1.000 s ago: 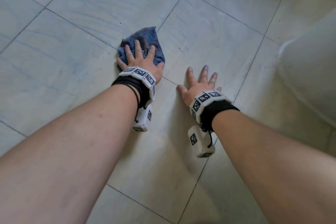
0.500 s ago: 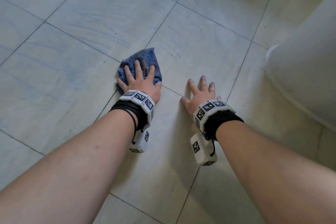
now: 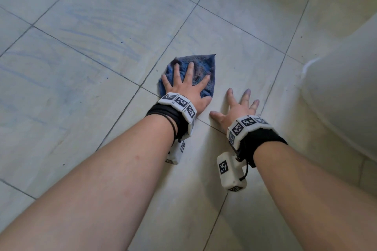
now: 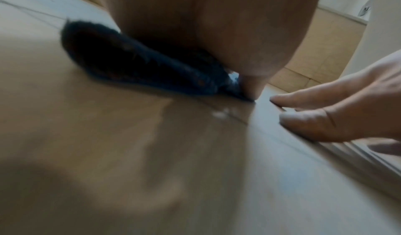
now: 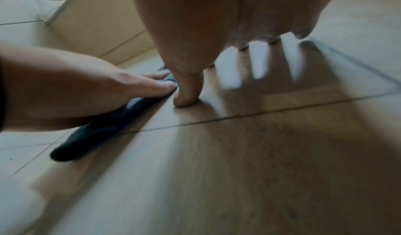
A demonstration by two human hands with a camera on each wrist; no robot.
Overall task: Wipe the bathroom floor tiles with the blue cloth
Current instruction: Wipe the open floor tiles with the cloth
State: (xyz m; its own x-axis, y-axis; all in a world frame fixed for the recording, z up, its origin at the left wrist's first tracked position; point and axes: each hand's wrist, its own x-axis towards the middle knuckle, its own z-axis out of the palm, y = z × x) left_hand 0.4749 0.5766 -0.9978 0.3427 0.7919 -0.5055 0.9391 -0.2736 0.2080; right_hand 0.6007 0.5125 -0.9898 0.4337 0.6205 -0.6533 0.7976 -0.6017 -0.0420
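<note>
Right now your left hand [image 3: 186, 89] lies flat on the blue cloth [image 3: 201, 65], its fingers [image 3: 190, 70] straight and spread across the fabric, pressing it onto the floor tiles [image 3: 102, 47] rather than gripping it. The cloth sits folded under your palm, with a pointed corner sticking out past your fingertips, away from you, and a rounded edge showing beside your thumb. It lies just beyond the crossing of two grout lines, mostly on one tile. From the left wrist view the cloth [image 4: 141, 62] is squashed between the heel of your hand and the floor, though the picture is blurred.

Your right hand [image 3: 237, 111] is planted on the bare tile just beside the cloth, not touching it, fingers [image 3: 245, 96] extended and splayed, holding nothing. In the right wrist view your thumb [image 5: 187, 91] presses on the tile close to the cloth's [image 5: 104, 129] near edge. A pale curved fixture [image 3: 342, 91] rises at your right.
</note>
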